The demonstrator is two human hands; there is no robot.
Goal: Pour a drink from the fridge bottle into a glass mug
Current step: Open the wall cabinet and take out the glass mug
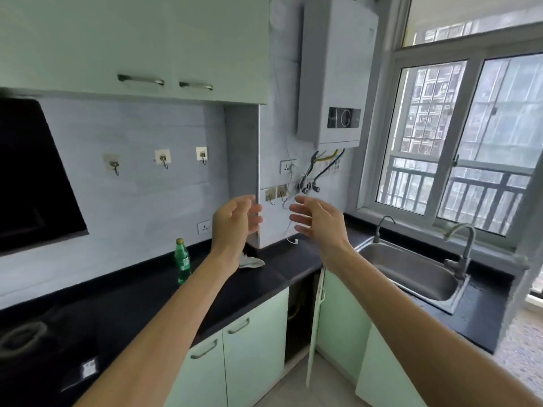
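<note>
A green bottle (182, 261) with a yellow cap stands upright on the black countertop (123, 301), near the back wall. My left hand (236, 220) is raised above the counter, to the right of the bottle and well apart from it, fingers spread and empty. My right hand (318, 220) hangs at the same height, palm facing the left hand, fingers apart and holding nothing. No glass mug or fridge is in view.
A crumpled white cloth (251, 262) lies on the counter behind my left wrist. A steel sink (411, 271) with two taps sits at the right under the window. A lower cabinet door (316, 327) stands open. A hob ring (22, 337) and black hood (32, 174) are at left.
</note>
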